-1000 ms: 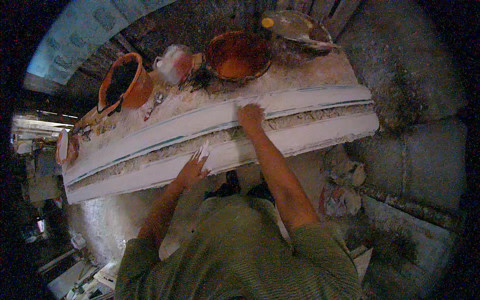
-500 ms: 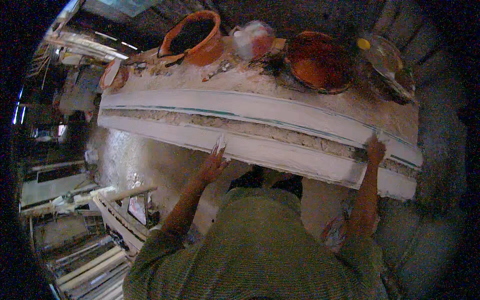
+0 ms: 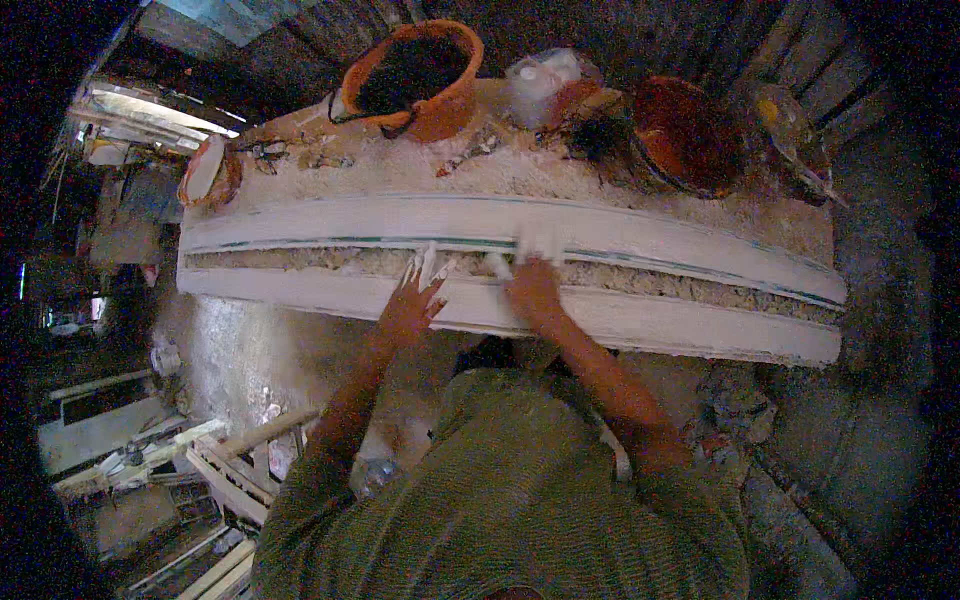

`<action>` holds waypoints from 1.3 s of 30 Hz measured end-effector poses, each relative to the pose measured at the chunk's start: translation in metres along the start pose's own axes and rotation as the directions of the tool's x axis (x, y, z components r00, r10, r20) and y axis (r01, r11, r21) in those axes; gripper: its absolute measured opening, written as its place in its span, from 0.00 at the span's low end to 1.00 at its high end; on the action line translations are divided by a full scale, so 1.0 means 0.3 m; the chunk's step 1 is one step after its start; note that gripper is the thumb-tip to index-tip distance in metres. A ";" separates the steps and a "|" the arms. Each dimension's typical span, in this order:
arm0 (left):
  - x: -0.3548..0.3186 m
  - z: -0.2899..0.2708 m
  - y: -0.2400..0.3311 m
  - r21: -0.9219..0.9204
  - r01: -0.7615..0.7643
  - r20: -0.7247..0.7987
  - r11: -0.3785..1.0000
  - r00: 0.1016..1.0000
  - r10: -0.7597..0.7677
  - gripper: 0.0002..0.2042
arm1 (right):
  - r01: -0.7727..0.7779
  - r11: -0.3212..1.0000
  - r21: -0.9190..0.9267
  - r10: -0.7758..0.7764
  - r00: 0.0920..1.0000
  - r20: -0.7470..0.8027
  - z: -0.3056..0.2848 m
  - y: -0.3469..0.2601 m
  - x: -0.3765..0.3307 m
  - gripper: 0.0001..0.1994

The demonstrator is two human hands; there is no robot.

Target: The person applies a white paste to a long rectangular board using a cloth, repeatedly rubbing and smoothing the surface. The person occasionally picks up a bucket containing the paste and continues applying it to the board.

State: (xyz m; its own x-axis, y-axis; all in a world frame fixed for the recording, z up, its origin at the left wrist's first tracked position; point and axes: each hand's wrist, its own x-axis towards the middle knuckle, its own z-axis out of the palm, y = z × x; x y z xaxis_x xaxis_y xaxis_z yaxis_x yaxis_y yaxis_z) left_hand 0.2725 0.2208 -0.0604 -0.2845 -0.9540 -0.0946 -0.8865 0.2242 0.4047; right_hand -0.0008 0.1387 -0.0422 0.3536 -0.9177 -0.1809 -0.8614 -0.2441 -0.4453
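Dusty tabletop (image 3: 420,165) laden with orange bucket (image 3: 415,75) of dark matter, red-brown bowl (image 3: 685,135), long white plaster moulding (image 3: 640,245) pressed by left hand (image 3: 410,305), fingers spread, right hand (image 3: 530,285), fingers flat together.

The long white moulding (image 3: 620,235) lies open along its length on both sides of the hands. Behind it, the bench (image 3: 520,175) back edge is crowded: orange bucket (image 3: 415,75), plastic bag (image 3: 545,85), red bowl (image 3: 685,135).

Buckets (image 3: 415,80) and bowl (image 3: 685,135) behind long moulding (image 3: 620,235).
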 end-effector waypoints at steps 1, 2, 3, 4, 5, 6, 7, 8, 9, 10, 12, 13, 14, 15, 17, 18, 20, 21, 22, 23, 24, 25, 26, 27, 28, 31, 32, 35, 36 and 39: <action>0.030 -0.064 -0.036 0.098 -0.078 0.002 0.992 0.997 0.078 0.25 | -0.006 0.998 0.062 0.004 1.000 0.029 0.014 -0.097 0.048 0.31; 0.057 -0.122 -0.071 0.197 -0.131 0.042 0.972 0.991 0.125 0.24 | 0.065 0.997 0.033 -0.062 0.995 -0.075 0.030 -0.191 0.096 0.31; 0.089 -0.163 -0.094 0.297 -0.224 0.033 0.928 0.974 0.225 0.23 | 0.079 0.996 0.028 -0.080 0.997 0.015 0.037 -0.244 0.139 0.32; 0.122 -0.204 -0.123 0.312 -0.219 0.151 0.924 0.972 0.179 0.22 | 0.081 0.996 -0.029 -0.081 0.997 0.014 0.040 -0.293 0.184 0.32; 0.159 -0.235 -0.154 0.331 -0.251 0.212 0.909 0.959 0.188 0.22 | 0.054 0.995 -0.083 -0.046 0.994 0.097 0.047 -0.325 0.235 0.32; 0.196 -0.258 -0.178 0.345 -0.285 0.264 0.894 0.944 0.199 0.22 | 0.029 0.996 -0.083 -0.015 0.986 0.169 0.051 -0.316 0.272 0.31; 0.241 -0.271 -0.196 0.331 -0.335 0.255 0.882 0.932 0.258 0.23 | 0.005 0.993 -0.114 0.018 0.978 0.206 0.063 -0.297 0.313 0.30; 0.271 -0.275 -0.203 0.318 -0.418 0.261 0.851 0.902 0.345 0.23 | -0.019 0.996 -0.090 0.039 0.972 0.230 0.077 -0.243 0.344 0.29; 0.305 -0.283 -0.208 0.308 -0.464 0.310 0.831 0.874 0.373 0.22 | -0.008 1.000 -0.026 0.013 0.982 0.187 0.103 -0.178 0.364 0.28; 0.339 -0.288 -0.206 0.302 -0.492 0.394 0.817 0.845 0.363 0.22 | -0.077 0.991 -0.106 0.097 0.975 0.200 0.136 -0.082 0.369 0.27; 0.418 -0.281 -0.171 0.236 -0.569 0.439 0.788 0.786 0.435 0.22 | -0.165 0.961 -0.224 0.183 0.981 0.061 0.171 0.218 0.368 0.24; 0.459 -0.273 -0.143 0.213 -0.608 0.474 0.765 0.749 0.463 0.22 | -0.216 0.929 -0.299 0.227 0.974 0.001 0.175 0.389 0.353 0.22; 0.500 -0.262 -0.109 0.190 -0.645 0.506 0.740 0.710 0.489 0.22 | -0.274 0.888 -0.368 0.270 0.961 -0.064 0.162 0.564 0.326 0.22; 0.540 -0.246 -0.069 0.180 -0.680 0.497 0.710 0.686 0.531 0.22 | -0.354 0.875 -0.329 0.331 0.935 -0.126 0.138 0.727 0.287 0.21; 0.613 -0.199 0.021 0.158 -0.746 0.483 0.647 0.630 0.608 0.22 | -0.434 0.817 -0.380 0.342 0.894 -0.289 0.064 0.979 0.166 0.18; 0.650 -0.173 0.068 0.156 -0.770 0.477 0.619 0.607 0.635 0.22 | -0.475 0.820 -0.321 0.350 0.858 -0.377 0.011 1.065 0.096 0.15; 0.732 -0.109 0.172 0.149 -0.818 0.466 0.556 0.554 0.689 0.22 | -0.638 0.679 -0.364 0.431 0.747 -0.507 -0.098 1.156 -0.080 0.14; 0.773 -0.074 0.227 0.169 -0.845 0.446 0.507 0.524 0.726 0.23 | -0.620 0.705 -0.345 0.416 0.755 -0.507 -0.160 1.173 -0.172 0.13; 0.814 -0.039 0.282 0.190 -0.870 0.426 0.456 0.491 0.760 0.23 | -0.614 0.710 -0.345 0.365 0.740 -0.566 -0.193 1.159 -0.246 0.13; 0.851 -0.002 0.337 0.222 -0.885 0.453 0.410 0.466 0.760 0.23 | -0.655 0.680 -0.330 0.361 0.690 -0.627 -0.217 1.138 -0.290 0.14; 0.883 0.037 0.401 0.209 -0.872 0.440 0.443 0.489 0.754 0.24 | -0.636 0.693 -0.339 0.398 0.730 -0.556 -0.239 1.114 -0.334 0.14; 0.917 0.080 0.459 0.212 -0.850 0.475 0.483 0.521 0.709 0.25 | -0.660 0.674 -0.331 0.481 0.732 -0.482 -0.248 1.088 -0.358 0.14; 0.947 0.115 0.499 0.213 -0.830 0.484 0.516 0.549 0.682 0.26 | -0.703 0.654 -0.279 0.585 0.704 -0.403 -0.243 1.060 -0.375 0.15; 0.984 0.137 0.527 0.224 -0.885 0.464 0.408 0.465 0.754 0.27 | -0.703 0.653 -0.282 0.602 0.708 -0.368 -0.232 1.033 -0.384 0.16; 1.007 0.151 0.538 0.207 -0.874 0.446 0.439 0.484 0.753 0.28 | -0.721 0.651 -0.239 0.642 0.690 -0.334 -0.210 1.007 -0.391 0.17; 1.025 0.139 0.478 0.181 -0.817 0.506 0.547 0.554 0.661 0.29 | -0.778 0.615 -0.124 0.737 0.624 -0.259 -0.102 0.899 -0.395 0.21; 1.001 0.119 0.433 0.201 -0.808 0.499 0.554 0.571 0.652 0.29 | -0.721 0.668 -0.183 0.697 0.692 -0.187 -0.066 0.857 -0.400 0.23; 0.859 0.033 0.270 0.269 -0.700 0.515 0.661 0.685 0.515 0.31 | -0.740 0.639 0.209 0.765 0.640 -0.075 0.052 0.650 -0.434 0.31; 0.792 -0.003 0.212 0.262 -0.665 0.544 0.699 0.700 0.463 0.31 | -0.774 0.578 0.260 0.802 0.597 -0.007 0.094 0.552 -0.439 0.33; 0.581 -0.053 0.126 0.183 -0.665 0.434 0.724 0.716 0.547 0.32 | -0.717 0.655 0.240 0.679 0.697 0.232 0.135 0.315 -0.487 0.35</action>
State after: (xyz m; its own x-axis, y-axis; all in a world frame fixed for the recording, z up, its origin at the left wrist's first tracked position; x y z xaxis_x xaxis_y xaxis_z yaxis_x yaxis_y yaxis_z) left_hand 0.1952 0.0598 -0.0471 -0.8471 -0.4738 -0.2409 -0.5198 0.8330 0.1896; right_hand -0.1190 0.2626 -0.0934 -0.2536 -0.7328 -0.6314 -0.7298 0.5733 -0.3724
